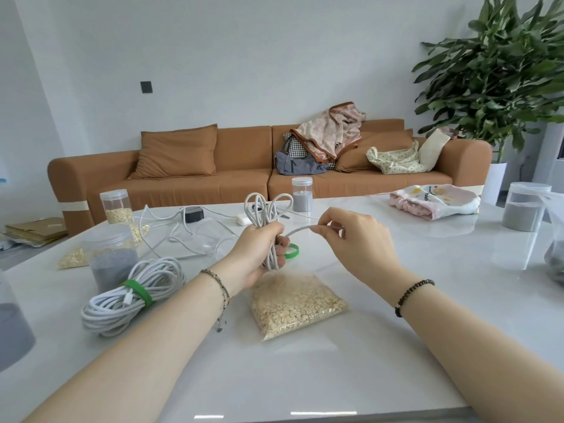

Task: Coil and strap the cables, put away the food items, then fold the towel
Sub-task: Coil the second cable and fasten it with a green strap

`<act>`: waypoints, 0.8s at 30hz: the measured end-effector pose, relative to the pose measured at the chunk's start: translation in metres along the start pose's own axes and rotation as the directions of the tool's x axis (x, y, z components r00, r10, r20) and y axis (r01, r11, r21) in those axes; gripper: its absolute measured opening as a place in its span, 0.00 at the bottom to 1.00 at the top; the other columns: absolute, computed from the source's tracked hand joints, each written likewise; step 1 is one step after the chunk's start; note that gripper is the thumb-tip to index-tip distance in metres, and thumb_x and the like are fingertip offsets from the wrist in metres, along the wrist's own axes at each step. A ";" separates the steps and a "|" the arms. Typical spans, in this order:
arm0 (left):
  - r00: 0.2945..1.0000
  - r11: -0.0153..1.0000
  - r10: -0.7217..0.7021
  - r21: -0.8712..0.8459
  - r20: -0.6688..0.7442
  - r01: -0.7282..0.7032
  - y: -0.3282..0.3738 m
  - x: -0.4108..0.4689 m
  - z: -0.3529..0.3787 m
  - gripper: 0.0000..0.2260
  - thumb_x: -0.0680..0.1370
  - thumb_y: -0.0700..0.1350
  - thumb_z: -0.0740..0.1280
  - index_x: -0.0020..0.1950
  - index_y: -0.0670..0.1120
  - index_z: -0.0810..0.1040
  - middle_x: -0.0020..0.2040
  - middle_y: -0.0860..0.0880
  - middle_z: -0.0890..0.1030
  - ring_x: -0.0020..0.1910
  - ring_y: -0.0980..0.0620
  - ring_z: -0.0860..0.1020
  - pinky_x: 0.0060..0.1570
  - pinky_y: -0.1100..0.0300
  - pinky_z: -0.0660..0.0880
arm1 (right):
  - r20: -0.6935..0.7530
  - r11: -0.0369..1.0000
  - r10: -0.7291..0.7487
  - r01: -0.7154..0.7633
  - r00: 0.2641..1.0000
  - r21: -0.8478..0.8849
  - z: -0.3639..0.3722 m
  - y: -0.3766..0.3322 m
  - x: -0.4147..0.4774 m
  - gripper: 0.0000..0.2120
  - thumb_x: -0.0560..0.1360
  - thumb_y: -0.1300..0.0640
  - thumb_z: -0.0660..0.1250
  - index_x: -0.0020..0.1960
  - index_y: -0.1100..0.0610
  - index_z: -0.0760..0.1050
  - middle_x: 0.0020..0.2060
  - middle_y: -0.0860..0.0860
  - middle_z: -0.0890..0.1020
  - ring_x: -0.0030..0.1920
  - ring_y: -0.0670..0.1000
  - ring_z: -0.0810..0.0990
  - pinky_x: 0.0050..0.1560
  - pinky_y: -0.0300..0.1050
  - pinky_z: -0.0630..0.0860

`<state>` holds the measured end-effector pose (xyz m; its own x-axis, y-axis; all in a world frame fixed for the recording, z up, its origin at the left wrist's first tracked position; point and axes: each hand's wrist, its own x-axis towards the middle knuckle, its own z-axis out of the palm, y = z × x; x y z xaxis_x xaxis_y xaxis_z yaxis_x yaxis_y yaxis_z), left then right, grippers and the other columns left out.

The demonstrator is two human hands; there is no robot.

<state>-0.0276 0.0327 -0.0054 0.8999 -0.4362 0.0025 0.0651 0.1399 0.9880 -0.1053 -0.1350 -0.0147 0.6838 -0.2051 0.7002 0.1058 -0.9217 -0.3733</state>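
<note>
Oat bag (297, 303): we see it lying flat on the worktop (381, 346), just below our hands.
Strapped cable (122, 303): coiled at near left, with a green strap (139, 290) around it.
Left hand (259, 251): we grip white cable loops (264, 209) upright.
Right hand (357, 242): we pinch their loose end (305, 229).
Towel (433, 201): bunched at far right.
</note>
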 end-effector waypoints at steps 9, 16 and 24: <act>0.929 0.981 -0.186 0.011 0.320 0.193 0.007 -0.010 0.006 0.16 0.81 0.56 0.66 0.41 0.48 0.66 0.31 0.53 0.61 0.26 0.57 0.58 0.25 0.65 0.59 | -0.189 0.982 -0.160 0.175 0.969 0.064 -0.003 0.000 0.004 0.03 0.81 0.54 0.66 0.49 0.51 0.74 0.38 0.42 0.76 0.34 0.47 0.68 0.42 0.47 0.65; 0.886 0.951 -0.296 0.196 0.356 0.239 0.004 -0.018 0.009 0.15 0.78 0.48 0.71 0.40 0.50 0.66 0.28 0.54 0.59 0.24 0.58 0.57 0.23 0.67 0.55 | -0.204 0.975 0.057 -0.011 0.977 0.220 -0.012 0.003 0.004 0.21 0.69 0.38 0.75 0.39 0.51 0.70 0.26 0.46 0.68 0.29 0.48 0.67 0.32 0.47 0.64; 0.769 0.880 -0.454 0.364 0.450 0.306 0.005 -0.023 0.007 0.11 0.76 0.43 0.65 0.38 0.50 0.64 0.26 0.56 0.60 0.22 0.60 0.58 0.20 0.68 0.58 | -0.303 0.937 -0.258 0.313 0.918 0.152 -0.011 -0.002 0.005 0.09 0.80 0.57 0.68 0.43 0.58 0.72 0.36 0.46 0.77 0.37 0.48 0.68 0.47 0.49 0.67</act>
<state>-0.0512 0.0371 0.0009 0.4686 -0.7989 -0.3770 0.1758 -0.3338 0.9261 -0.1099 -0.1381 -0.0041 0.3817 -0.0503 0.9229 0.4231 -0.8783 -0.2228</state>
